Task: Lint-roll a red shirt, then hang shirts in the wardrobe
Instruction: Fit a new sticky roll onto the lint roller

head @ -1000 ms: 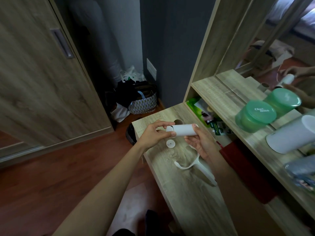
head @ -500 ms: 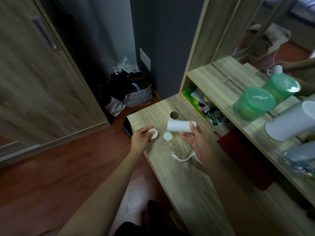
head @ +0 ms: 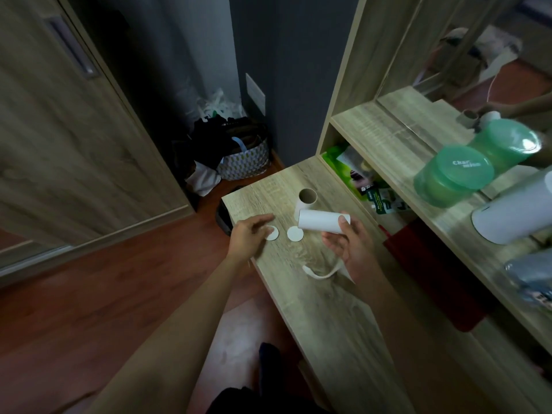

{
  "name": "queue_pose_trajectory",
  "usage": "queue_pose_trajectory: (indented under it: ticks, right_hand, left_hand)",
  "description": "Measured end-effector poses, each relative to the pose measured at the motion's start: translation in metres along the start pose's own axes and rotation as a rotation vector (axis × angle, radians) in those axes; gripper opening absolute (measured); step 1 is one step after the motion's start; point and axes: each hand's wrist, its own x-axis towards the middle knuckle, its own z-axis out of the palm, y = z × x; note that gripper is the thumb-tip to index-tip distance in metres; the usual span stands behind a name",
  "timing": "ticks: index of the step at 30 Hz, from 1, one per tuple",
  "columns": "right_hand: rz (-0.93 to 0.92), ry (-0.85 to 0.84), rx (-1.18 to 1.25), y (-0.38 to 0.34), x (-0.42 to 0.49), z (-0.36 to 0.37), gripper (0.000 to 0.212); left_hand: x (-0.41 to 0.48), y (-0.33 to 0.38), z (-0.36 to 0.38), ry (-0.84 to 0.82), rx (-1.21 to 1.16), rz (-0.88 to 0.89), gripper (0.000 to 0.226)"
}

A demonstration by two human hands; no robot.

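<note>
My left hand point(head: 249, 234) is releasing the second cap point(head: 273, 233) by the left edge of the desk point(head: 328, 309), fingers spread; my right hand point(head: 349, 243) is gripping the now uncapped lint roll point(head: 321, 224) above it, ready for mounting

bedroom at home | wardrobe door point(head: 59, 130); mirror point(head: 478, 49); vanity shelf point(head: 388, 138); wood floor point(head: 89, 294)

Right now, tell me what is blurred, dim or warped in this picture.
Head view: dim light; wide-angle bending bows the wardrobe door and shelf; the green tub and white container at the right edge smear; the white roll in the right hand reads fairly sharp.
</note>
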Motion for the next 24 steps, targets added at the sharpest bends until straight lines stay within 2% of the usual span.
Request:
queue_pose_trajectory:
  ticks: [5,9,11,16,19,22,24]
  right_hand:
    - [-0.046,-0.051,-0.021,-0.013,-0.003,0.012,0.032]
    - [-0.093,-0.161,-0.062,-0.025,-0.005,0.044,0.033]
    - [-0.099,-0.222,-0.062,-0.025,-0.003,0.069,0.033]
    - [-0.077,-0.330,-0.065,-0.007,0.011,0.131,0.023]
    - [-0.038,-0.378,-0.163,0.014,0.029,0.164,0.030]
    - [-0.074,-0.386,-0.391,0.035,0.056,0.192,0.039]
    - [-0.210,-0.368,-0.686,0.055,0.084,0.204,0.042]
  left_hand:
    - [-0.008,0.038,-0.017,0.070,-0.154,0.084,0.028]
    - [-0.023,0.076,-0.040,-0.117,-0.474,0.056,0.036]
    - [-0.027,0.085,-0.055,-0.138,-0.525,0.052,0.040]
    - [-0.017,0.070,-0.099,-0.017,-0.568,0.040,0.035]
    - [-0.005,0.044,-0.126,0.072,-0.594,0.001,0.031]
    - [0.013,0.012,-0.152,0.247,-0.601,-0.033,0.029]
    - [0.030,-0.013,-0.167,0.336,-0.603,-0.066,0.029]
